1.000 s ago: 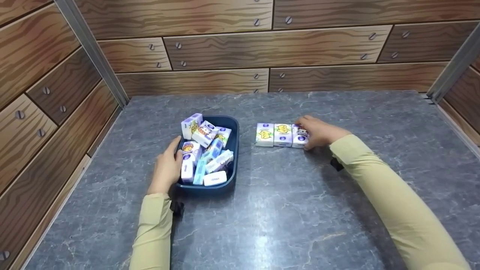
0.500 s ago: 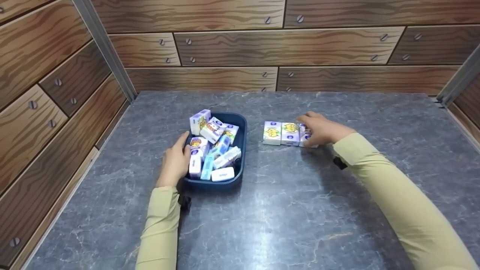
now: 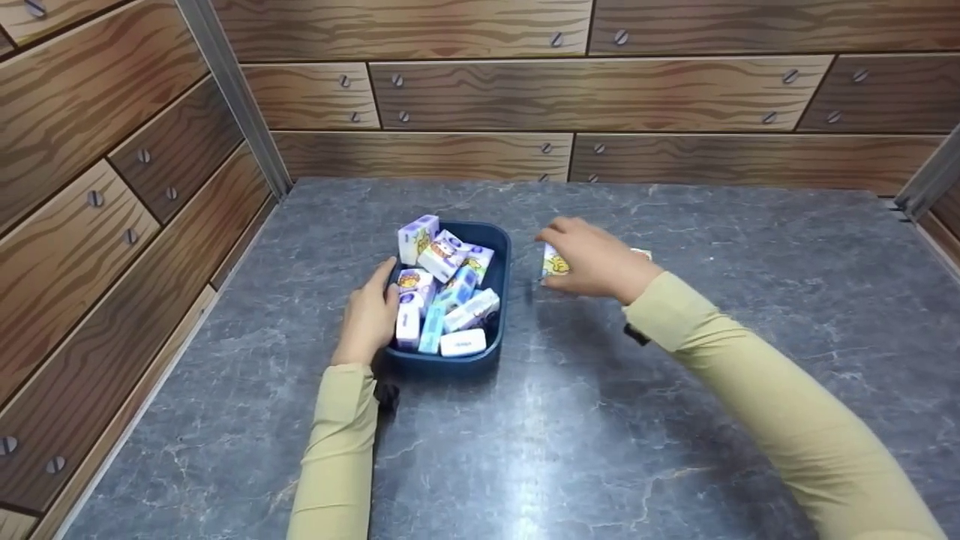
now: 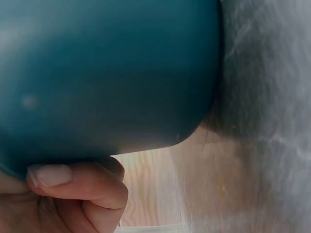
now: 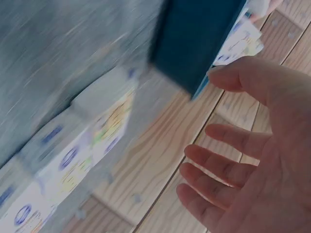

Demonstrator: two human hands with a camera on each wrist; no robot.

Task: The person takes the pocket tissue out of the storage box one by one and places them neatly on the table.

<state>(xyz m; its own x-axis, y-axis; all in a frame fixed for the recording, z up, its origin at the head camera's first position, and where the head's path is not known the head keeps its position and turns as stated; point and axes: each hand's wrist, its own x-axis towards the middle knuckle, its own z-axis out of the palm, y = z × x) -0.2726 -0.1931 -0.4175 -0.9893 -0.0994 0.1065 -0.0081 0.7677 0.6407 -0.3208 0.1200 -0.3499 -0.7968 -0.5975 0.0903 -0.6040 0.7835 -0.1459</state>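
A dark blue plastic bin stands left of centre in the head view, filled with several small tissue packs in white, purple and blue. My left hand grips its left side; the left wrist view shows curled fingers against the bin's wall. A row of three cartoon-printed tissue packs lies right of the bin, mostly covered by my right hand in the head view. In the right wrist view that hand has spread fingers with nothing between them, apart from the row.
Grey marbled tabletop surrounds the bin and the row. Wood-plank-patterned panels close off the back and the left side, with a metal post at the back left corner.
My right hand has let go of the rightmost tissue pack and moved left over the row towards the bin. The left hand stays at the bin. The head view has shifted slightly.
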